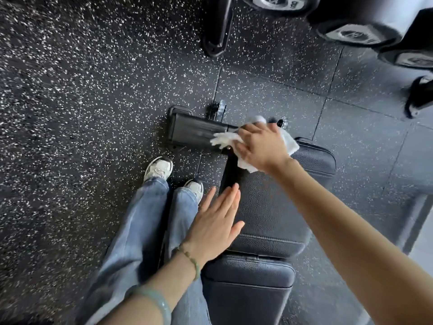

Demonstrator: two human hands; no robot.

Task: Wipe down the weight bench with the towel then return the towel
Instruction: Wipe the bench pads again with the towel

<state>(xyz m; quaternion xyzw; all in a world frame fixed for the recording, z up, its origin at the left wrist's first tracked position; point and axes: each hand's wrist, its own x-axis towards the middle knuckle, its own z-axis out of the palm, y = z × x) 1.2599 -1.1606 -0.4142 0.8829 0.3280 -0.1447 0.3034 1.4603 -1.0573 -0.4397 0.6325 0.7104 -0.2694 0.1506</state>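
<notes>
The black padded weight bench point(269, 207) runs from bottom centre up to the middle of the head view, with a second pad point(248, 275) nearer me. A white towel point(289, 140) lies bunched on the far end of the bench. My right hand point(260, 148) lies on top of the towel with fingers spread, pressing it against the pad. My left hand point(215, 224) is flat with straight fingers at the bench's left edge, holding nothing.
The bench's black foot bar point(194, 133) with small wheels rests on the speckled rubber floor point(82, 102). Weight plates point(356, 34) and a black rack leg point(219, 31) stand at the top. My legs in jeans and pale sneakers point(159, 170) are left of the bench.
</notes>
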